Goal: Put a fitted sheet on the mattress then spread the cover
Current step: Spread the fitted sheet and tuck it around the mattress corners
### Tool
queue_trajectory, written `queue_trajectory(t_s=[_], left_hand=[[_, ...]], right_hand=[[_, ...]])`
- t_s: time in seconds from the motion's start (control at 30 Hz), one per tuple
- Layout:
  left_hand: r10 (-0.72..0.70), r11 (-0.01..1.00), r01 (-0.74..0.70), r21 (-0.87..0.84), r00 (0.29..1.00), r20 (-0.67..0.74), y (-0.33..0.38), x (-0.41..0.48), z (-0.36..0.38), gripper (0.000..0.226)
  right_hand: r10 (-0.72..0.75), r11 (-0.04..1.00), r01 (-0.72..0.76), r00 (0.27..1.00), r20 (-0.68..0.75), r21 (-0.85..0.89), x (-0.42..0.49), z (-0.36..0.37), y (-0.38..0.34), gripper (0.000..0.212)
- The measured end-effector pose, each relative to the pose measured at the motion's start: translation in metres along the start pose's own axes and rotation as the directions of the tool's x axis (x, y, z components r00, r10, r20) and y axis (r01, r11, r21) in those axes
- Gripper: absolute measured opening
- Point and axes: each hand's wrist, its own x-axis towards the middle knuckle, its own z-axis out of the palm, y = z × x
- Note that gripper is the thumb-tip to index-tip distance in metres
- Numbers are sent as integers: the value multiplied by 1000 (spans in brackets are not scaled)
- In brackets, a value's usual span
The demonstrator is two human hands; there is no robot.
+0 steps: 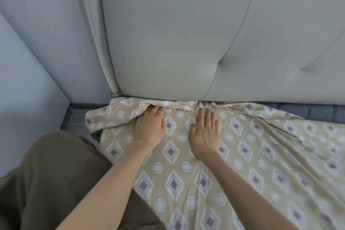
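— What does the sheet (242,155) look like?

— It's beige, printed with purple-centred diamonds and white rings. It lies over the near corner of the mattress (309,112), whose blue-grey quilted top shows bare at the right, just under the headboard (168,43). The sheet's upper edge is bunched into a ridge right against the foot of the headboard, and long creases run off to the right.

— And the left hand (150,126)?

— Palm down on the sheet beside the corner. Its fingers (155,112) reach straight forward, close together, and the tips disappear under the bunched ridge, so I can't see how they end.

— The right hand (205,133)?

— Flat on the sheet, just beside the left. Its fingers (206,116) are straight and only a little apart, tips touching the ridge at the headboard, the thumb out to the left. It holds nothing; it presses on the cloth.

— Anything else?

— Brown trousers (46,173) at the lower left.
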Motion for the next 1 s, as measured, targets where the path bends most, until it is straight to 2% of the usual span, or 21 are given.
queue_trajectory(t_s=[0.1, 0.23, 0.4, 0.53, 0.7, 0.9, 1.0], left_hand=[[57, 998, -57, -1, 996, -75, 3, -4, -4, 50], [70, 995, -81, -60, 983, -169, 1, -3, -4, 56], [32, 996, -41, -78, 994, -106, -1, 2, 5, 56], [4, 995, -12, -95, 996, -84, -1, 10, 9, 43], [-35, 991, 32, -129, 999, -19, -4, 15, 10, 30], [-81, 987, 94, -130, 991, 107, -7, 13, 0, 29], [-100, 987, 118, -113, 984, 149, -11, 10, -3, 28]], right_hand=[[-58, 997, 60, 997, 47, -40, 16, -1, 6, 78], [-101, 992, 109, 989, 110, -70, 40, -10, 5, 70], [-104, 992, 110, 991, 84, -68, 50, -22, -6, 71], [-85, 994, 94, 986, 141, -60, 56, -30, -8, 59], [-52, 994, 72, 974, 220, -86, 67, -35, -13, 57], [65, 985, -15, 954, 294, -169, 79, -44, -28, 46], [69, 985, -19, 952, 299, -169, 79, -46, -31, 42]])
